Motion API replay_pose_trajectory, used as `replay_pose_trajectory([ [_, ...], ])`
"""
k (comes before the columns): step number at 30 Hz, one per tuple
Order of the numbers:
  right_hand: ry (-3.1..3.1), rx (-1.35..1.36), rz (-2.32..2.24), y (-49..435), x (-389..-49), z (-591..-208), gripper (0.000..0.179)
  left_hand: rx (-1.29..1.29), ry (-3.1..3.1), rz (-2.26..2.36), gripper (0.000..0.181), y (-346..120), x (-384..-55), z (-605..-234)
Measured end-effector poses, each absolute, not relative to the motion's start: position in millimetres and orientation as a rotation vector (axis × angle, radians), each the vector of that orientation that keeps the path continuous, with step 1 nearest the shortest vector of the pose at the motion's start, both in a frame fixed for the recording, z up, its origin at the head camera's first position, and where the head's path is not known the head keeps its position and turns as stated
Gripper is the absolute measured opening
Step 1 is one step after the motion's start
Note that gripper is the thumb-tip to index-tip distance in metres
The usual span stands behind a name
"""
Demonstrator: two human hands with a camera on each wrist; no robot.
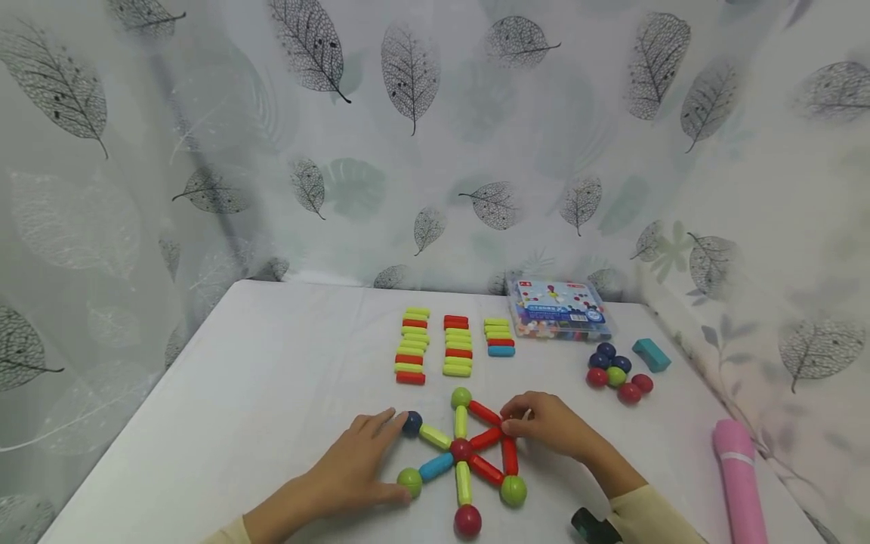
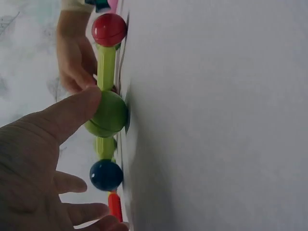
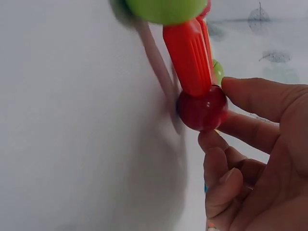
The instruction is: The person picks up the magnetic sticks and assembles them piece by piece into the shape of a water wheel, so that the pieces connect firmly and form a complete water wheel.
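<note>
A wheel-like figure of sticks and balls lies on the white table, with a red ball (image 1: 461,450) at its hub. My right hand (image 1: 553,427) pinches an outer red ball (image 3: 202,109) between thumb and fingers, where red sticks (image 1: 510,456) meet. Beyond one of these sticks sits a green ball (image 1: 513,490). On the other side, my left hand (image 1: 347,468) spreads along the figure. Its thumb touches another green ball (image 2: 109,114), joined to a blue stick (image 1: 436,466), and its fingertips are close to a dark blue ball (image 1: 411,423).
Yellow-green, red and blue sticks (image 1: 458,344) lie in three columns behind the figure. A clear-sided toy box (image 1: 560,310) stands at the back. Loose balls (image 1: 616,376), a teal block (image 1: 651,354) and a pink roll (image 1: 739,480) are on the right.
</note>
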State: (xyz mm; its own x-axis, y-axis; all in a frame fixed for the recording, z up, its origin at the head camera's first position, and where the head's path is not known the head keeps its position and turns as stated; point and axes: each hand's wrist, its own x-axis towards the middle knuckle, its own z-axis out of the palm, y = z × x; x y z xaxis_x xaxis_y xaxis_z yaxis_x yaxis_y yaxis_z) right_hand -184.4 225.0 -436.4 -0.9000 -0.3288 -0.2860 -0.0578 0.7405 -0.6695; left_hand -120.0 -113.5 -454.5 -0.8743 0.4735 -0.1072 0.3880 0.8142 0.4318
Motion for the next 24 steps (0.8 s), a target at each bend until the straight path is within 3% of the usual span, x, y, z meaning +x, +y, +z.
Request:
replay_pose_trajectory([
  [7, 2.52, -0.381, -0.912, 240, -162, -429, 0.027, 0.596, 2.853, 0.626, 0.082, -119, -127, -457],
  [14, 2.405, -0.462, -0.933, 242, -149, -422, 0.015, 0.608, 2.948, 0.679, 0.051, -118, -139, -456],
  [18, 2.45, -0.442, -1.004, 241, -164, -422, 0.016, 0.598, 2.962, 0.72, 0.051, -117, -141, -456],
  [24, 2.645, -0.265, -1.124, 219, -215, -436, 0.024, 0.551, 2.903, 0.784, 0.057, -116, -132, -457],
])
